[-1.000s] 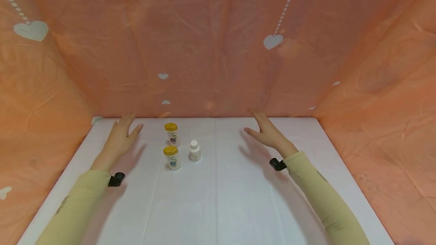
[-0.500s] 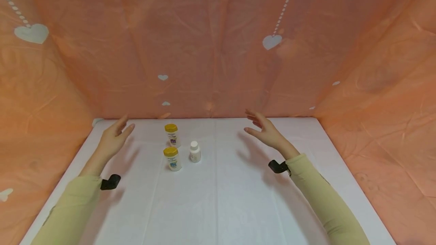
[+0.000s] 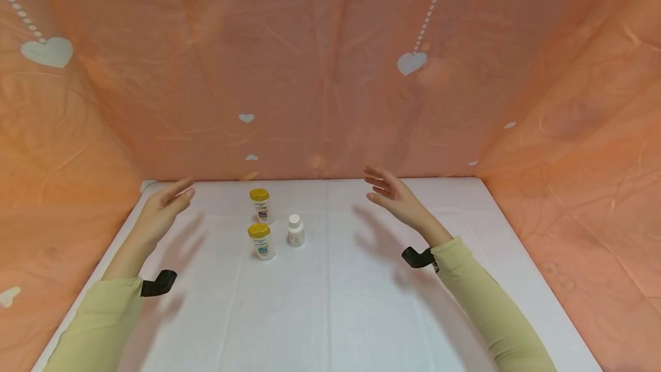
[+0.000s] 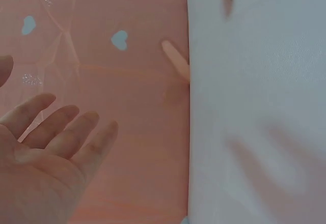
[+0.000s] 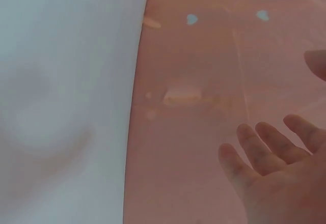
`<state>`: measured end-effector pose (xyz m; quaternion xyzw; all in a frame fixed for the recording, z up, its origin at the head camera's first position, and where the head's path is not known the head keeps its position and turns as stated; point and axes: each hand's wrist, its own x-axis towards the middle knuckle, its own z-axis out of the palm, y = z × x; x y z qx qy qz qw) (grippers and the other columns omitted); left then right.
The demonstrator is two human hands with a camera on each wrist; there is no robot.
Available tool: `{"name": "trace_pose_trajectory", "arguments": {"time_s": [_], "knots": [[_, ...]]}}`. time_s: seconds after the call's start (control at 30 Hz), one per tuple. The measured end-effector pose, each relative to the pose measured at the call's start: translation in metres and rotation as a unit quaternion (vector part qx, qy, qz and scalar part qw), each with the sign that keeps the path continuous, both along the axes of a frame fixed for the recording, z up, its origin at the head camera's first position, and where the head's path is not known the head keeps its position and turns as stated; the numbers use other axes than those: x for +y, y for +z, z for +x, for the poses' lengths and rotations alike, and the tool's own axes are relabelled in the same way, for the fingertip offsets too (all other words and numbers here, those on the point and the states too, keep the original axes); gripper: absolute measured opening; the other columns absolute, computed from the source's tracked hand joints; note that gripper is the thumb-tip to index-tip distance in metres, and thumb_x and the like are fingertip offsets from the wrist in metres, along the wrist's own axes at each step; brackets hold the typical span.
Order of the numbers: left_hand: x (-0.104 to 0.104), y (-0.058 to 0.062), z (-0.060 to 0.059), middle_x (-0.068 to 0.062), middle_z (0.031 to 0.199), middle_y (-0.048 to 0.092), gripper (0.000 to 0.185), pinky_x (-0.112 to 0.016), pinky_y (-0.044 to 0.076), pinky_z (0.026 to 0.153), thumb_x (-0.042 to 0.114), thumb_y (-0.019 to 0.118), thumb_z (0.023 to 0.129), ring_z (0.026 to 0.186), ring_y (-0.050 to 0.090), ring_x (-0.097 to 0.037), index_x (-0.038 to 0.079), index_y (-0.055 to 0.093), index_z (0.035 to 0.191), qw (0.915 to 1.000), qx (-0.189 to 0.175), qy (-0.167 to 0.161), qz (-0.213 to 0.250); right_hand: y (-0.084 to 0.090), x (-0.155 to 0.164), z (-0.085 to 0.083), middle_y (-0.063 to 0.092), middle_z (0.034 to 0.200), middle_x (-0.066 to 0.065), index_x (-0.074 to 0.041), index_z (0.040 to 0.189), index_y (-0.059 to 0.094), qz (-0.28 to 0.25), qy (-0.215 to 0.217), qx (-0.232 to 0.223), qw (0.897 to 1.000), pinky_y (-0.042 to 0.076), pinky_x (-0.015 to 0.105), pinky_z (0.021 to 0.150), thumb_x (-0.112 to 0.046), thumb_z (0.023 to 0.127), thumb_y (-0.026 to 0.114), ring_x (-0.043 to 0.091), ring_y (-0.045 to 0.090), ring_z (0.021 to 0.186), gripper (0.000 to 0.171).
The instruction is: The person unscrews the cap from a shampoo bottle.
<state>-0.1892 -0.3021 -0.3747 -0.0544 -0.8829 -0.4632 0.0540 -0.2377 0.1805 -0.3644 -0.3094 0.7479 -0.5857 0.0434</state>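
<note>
Both hands hover above the white table (image 3: 330,303) with fingers spread, holding nothing: left hand (image 3: 164,209) near the far left corner, right hand (image 3: 393,198) toward the far edge. Three bottles stand between them: two yellow-capped bottles (image 3: 260,239) and a white bottle (image 3: 295,230). Only the head view shows all three; each wrist view shows an empty palm.

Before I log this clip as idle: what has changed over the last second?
Both hands lifted off the table and turned palms inward. The left hand drew back and outward; the right hand shifted slightly left. Neither took hold of anything. The two yellow-capped bottles and the white bottle stayed put.
</note>
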Motion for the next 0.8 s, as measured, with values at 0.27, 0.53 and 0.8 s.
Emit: {"name": "trace_pose_trajectory", "arguments": {"time_s": [0.27, 0.53, 0.8], "knots": [[0.003, -0.009, 0.007, 0.011, 0.132, 0.051, 0.047, -0.012, 0.044, 0.089, 0.014, 0.053, 0.099, 0.115, 0.050, 0.004, 0.003, 0.040, 0.144, 0.9815, 0.019, -0.077, 0.174, -0.016, -0.008, -0.003, 0.038, 0.146, 0.014, -0.004, 0.147, 0.033, -0.046, 0.017, -0.010, 0.999, 0.031, 0.047, 0.110, 0.001, 0.096, 0.053, 0.038, 0.034, 0.134, 0.054], [0.011, -0.022, 0.013, 0.011, 0.129, 0.055, 0.044, -0.016, 0.045, 0.092, 0.009, 0.053, 0.099, 0.118, 0.052, -0.003, -0.001, 0.043, 0.141, 0.9696, 0.015, -0.100, 0.223, -0.028, -0.019, -0.001, 0.042, 0.144, 0.014, -0.002, 0.143, 0.038, -0.091, 0.030, -0.033, 0.995, 0.036, 0.043, 0.106, 0.002, 0.095, 0.051, 0.041, 0.035, 0.133, 0.050], [0.021, -0.036, 0.016, 0.007, 0.130, 0.055, 0.041, -0.020, 0.045, 0.095, 0.004, 0.048, 0.100, 0.120, 0.052, -0.006, -0.004, 0.043, 0.139, 0.9577, 0.006, -0.128, 0.258, -0.030, -0.032, 0.010, 0.041, 0.143, 0.020, 0.002, 0.141, 0.041, -0.085, 0.052, -0.041, 0.994, 0.037, 0.047, 0.105, 0.000, 0.096, 0.051, 0.035, 0.039, 0.132, 0.046]]}}
